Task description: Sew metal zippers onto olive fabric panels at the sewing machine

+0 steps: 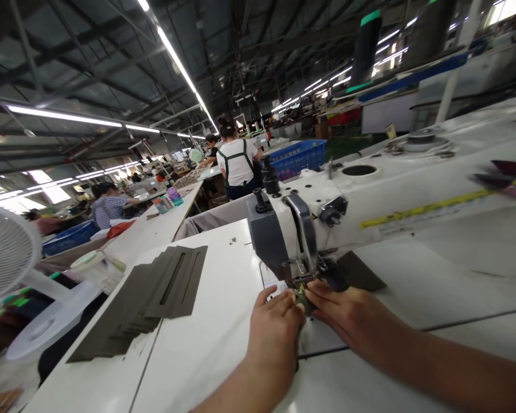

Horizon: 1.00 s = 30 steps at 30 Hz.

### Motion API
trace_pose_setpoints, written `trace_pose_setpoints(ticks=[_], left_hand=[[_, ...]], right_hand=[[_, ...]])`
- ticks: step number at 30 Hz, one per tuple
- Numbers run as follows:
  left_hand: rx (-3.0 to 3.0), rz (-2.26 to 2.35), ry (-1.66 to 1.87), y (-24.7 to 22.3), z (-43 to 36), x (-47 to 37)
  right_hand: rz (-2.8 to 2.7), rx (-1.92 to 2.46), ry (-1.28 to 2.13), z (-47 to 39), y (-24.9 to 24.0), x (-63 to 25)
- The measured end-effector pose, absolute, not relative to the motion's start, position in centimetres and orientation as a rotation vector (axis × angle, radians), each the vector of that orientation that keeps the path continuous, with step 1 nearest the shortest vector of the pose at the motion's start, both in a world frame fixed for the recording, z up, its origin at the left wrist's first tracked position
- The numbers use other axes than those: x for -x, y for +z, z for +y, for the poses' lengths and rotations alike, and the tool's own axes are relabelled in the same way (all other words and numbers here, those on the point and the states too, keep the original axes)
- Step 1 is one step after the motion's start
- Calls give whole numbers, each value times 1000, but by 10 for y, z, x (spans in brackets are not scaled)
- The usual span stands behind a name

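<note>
A dark olive fabric piece [361, 271] lies under the needle area of a white and grey sewing machine [279, 229], its far end spread on the bed to the right. My left hand [277, 324] is closed, with curled fingers on the near edge of this piece just left of the presser foot. From the right, my right hand [348, 310] reaches in with fingers pressed together on the same cloth, close to the foot. The fingers hide most of the cloth between them. A fanned stack of olive fabric panels [141, 298] with slots rests on the white table to the left.
A white fan [8, 252] stands at the left edge near a clear plastic container [98, 269]. Blue baskets [301, 156] and co-workers [236, 163] are farther back. A yellow tape measure [425, 209] and blurred scissors-like item [505, 178] lie on the machine's arm.
</note>
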<state>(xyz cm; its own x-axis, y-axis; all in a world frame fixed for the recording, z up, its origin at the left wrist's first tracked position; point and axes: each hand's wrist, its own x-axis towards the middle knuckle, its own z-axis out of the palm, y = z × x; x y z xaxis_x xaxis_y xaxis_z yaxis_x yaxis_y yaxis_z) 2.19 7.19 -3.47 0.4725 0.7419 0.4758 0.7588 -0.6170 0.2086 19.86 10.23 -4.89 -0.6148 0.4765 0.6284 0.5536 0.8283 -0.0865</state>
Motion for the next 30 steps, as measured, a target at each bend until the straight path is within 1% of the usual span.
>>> trace_pose_setpoints(ticks=[6, 15, 24, 30], left_hand=[[2633, -1311, -837, -37, 80, -20], [2607, -1307, -929, -39, 84, -19], [2578, -1339, -875, -45, 86, -18], [2558, -1348, -914, -43, 87, -20]], right_hand=[[-2383, 829, 30, 108, -51, -197], [-2334, 821, 44, 110, -49, -198], [-2316, 844, 5, 113, -60, -198], [-2310, 865, -6, 115, -60, -197]])
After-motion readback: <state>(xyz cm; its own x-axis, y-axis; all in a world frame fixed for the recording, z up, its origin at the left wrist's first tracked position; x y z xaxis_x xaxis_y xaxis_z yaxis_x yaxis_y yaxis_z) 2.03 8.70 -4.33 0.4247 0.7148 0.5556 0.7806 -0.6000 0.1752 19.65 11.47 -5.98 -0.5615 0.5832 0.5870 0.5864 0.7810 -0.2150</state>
